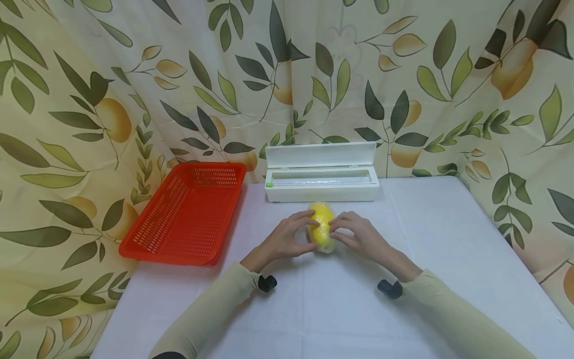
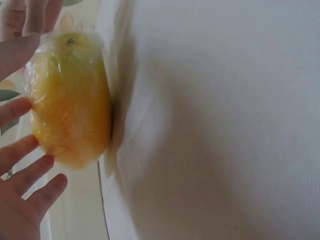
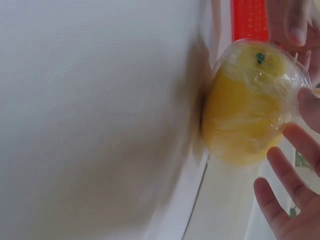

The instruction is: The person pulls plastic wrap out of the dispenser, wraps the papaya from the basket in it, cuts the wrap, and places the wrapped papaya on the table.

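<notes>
Lemon-yellow, oval fruit wrapped in clear plastic film (image 1: 322,227) lies on the white cloth-covered table (image 1: 448,239), near the middle and just in front of the long white plastic film dispenser box (image 1: 321,183), whose lid stands open toward the leaf-patterned curtain (image 1: 89,99). Both hands meet at the fruit. The left hand (image 1: 287,238) rests against its left side with the fingers (image 2: 20,147) spread and nearly straight, the tips touching the film; the thumb lies over the top of the fruit. The right hand (image 1: 358,235) mirrors it on the right side, its fingers (image 3: 290,165) also extended and laid lightly on the wrap rather than curled round it. In the wrist views the film shows wrinkled and gathered at the end of the fruit, where a small dark stem mark sits beneath the plastic. The fruit touches the table along its underside. A red perforated plastic basket (image 1: 188,214) sits at the table's left edge, well apart from the hands, tilted slightly against the curtain. Pale long sleeves (image 1: 215,304) cover both forearms, each with a small dark wrist camera mount.
</notes>
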The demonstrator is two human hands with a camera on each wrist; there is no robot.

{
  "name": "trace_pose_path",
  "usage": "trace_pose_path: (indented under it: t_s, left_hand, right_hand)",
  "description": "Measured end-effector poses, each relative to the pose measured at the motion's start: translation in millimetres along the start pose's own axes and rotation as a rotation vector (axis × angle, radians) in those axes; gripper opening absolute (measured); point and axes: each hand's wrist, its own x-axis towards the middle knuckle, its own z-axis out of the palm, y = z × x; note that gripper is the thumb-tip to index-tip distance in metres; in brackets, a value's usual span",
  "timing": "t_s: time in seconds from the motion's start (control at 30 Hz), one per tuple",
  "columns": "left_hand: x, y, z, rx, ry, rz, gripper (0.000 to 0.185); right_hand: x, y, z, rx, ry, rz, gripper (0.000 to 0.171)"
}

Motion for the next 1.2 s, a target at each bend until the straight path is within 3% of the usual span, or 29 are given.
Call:
trace_pose_path:
  t_s: [0.23, 0.53, 0.83, 1.0, 1.2]
  left_hand:
    - [4.0, 6.0, 8.2, 0.082, 0.098, -0.022, 0.044]
    - [6.2, 4.3, 9.2, 0.010, 0.107, -0.065, 0.040]
    - [9.2, 0.3, 9.2, -0.050, 0.100, -0.047, 0.038]
    - [9.2, -3.6, 8.9, -0.136, 0.099, -0.111, 0.052]
    - [8.6, -5.2, 6.9, -0.185, 0.092, -0.167, 0.051]
  right_hand:
    - [3, -1, 8, 0.006, 0.065, -0.029, 0.014]
    - [-5, 6, 9, 0.065, 0.050, -0.004, 0.035]
    - [-5, 11, 13, 0.105, 0.074, 0.048, 0.018]
    - [-3, 13, 17, 0.170, 0.072, 0.094, 0.015]
    - [4, 10, 20, 0.200, 0.036, 0.198, 0.010]
